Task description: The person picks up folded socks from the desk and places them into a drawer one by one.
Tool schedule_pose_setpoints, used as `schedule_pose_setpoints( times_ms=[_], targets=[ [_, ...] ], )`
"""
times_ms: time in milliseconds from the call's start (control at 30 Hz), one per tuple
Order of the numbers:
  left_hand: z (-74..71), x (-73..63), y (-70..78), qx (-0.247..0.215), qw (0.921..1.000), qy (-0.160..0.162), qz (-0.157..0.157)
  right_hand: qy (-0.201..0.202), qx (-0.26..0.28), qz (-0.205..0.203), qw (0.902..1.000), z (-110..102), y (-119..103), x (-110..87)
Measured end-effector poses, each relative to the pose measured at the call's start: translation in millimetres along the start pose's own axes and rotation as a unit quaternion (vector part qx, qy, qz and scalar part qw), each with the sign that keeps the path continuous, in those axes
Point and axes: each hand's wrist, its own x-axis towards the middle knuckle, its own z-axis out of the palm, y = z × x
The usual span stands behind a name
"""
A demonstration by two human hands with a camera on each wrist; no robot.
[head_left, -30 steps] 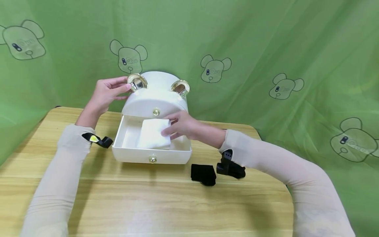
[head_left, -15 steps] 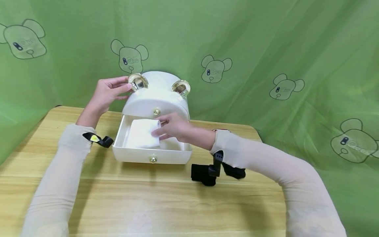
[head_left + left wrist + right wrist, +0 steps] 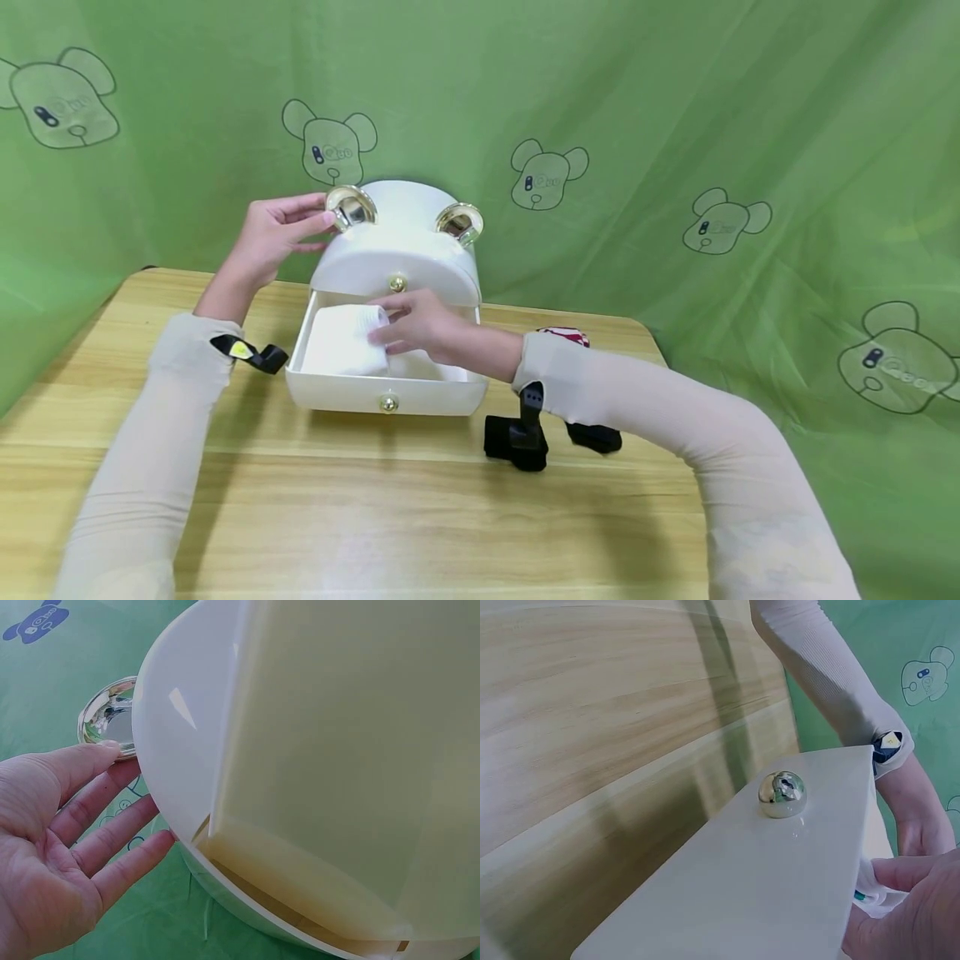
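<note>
Pinching ornament (image 3: 354,205), cloth (image 3: 343,342): half-closed hands (image 3: 270,236) (image 3: 418,322)

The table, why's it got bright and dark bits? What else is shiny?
Head view: probably light glaring off the table, with a shadow beside the left sleeve; left wrist view: a bright streak on the white box; right wrist view: reflections in the gold knob, long shadows across the table.

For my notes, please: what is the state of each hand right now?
Left hand: closed, pinching the gold ear.
Right hand: closed, holding the folded white cloth in the drawer.
</note>
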Motion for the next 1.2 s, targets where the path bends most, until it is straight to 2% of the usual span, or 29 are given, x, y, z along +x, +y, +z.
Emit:
schedule_pose_setpoints(
  times_ms=[333, 633, 867, 1200],
  targets=[
    [1.0, -1.4, 1.2, 0.006, 1.0, 0.001, 0.0, 0.01, -0.05, -0.002, 0.9987, 0, 2, 3.4],
    [1.0, -1.4, 1.3, 0.009, 1.0, 0.002, 0.001, 0.014, -0.073, -0.018, 0.997, -4, 4, 2.5],
    [0.1, -0.6, 1.2, 0.012, 0.9999, 0.001, 0.0, 0.013, -0.087, -0.035, 0.9955, -9, -2, -3.7],
    [0.4, 0.1, 0.0, 0.007, 1.0, 0.002, 0.002, -0.002, -0.099, -0.032, 0.9946, -26, -17, -22.3]
  ],
)
